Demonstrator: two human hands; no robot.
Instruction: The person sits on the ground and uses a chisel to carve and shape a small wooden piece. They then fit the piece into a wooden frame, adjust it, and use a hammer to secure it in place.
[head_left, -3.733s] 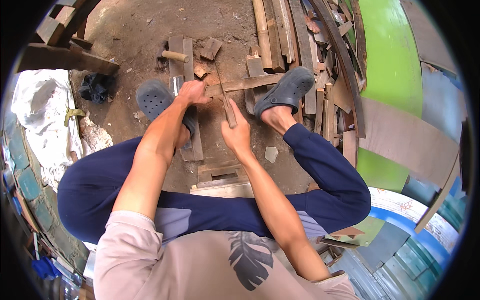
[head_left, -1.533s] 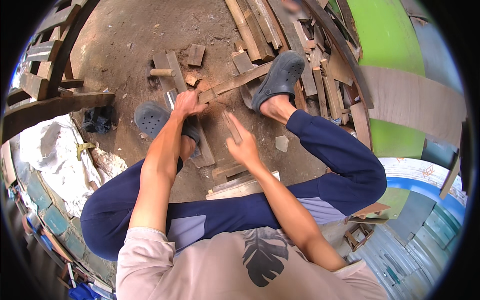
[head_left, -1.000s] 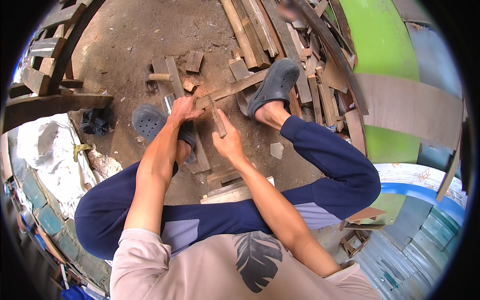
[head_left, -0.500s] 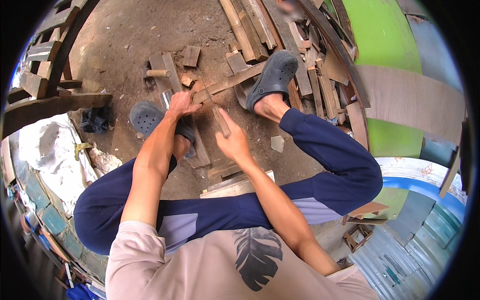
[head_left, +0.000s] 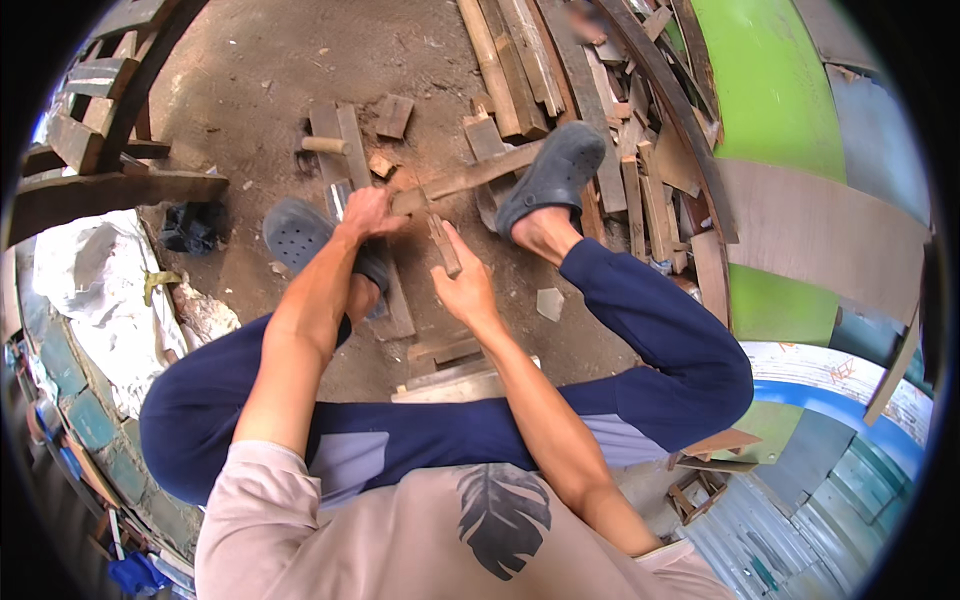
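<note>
My left hand [head_left: 366,212] is closed around the near-left end of a narrow wooden strip [head_left: 468,179]. The strip slants up to the right, its far end under the grey clog [head_left: 556,172] on my right foot. In my right hand [head_left: 466,290] is the wooden handle of a saw [head_left: 443,248]. Its thin blade, seen almost edge-on, crosses the strip just right of my left hand; the teeth cannot be made out. Reddish sawdust [head_left: 407,174] lies on the ground beyond the cut. Boards [head_left: 352,150] lie flat beside my left foot.
A hammer [head_left: 325,146] rests on the boards, with a wood block [head_left: 395,117] nearby. Timber lengths and offcuts [head_left: 640,190] are piled at right beside green panels [head_left: 770,90]. A wooden frame [head_left: 120,195] and white sack [head_left: 100,290] are at left. Planks [head_left: 445,352] lie in front of me.
The view has shifted slightly. Less of the saw blade shows beyond the strip now. Both hands keep their holds, and the strip stays under my right foot.
</note>
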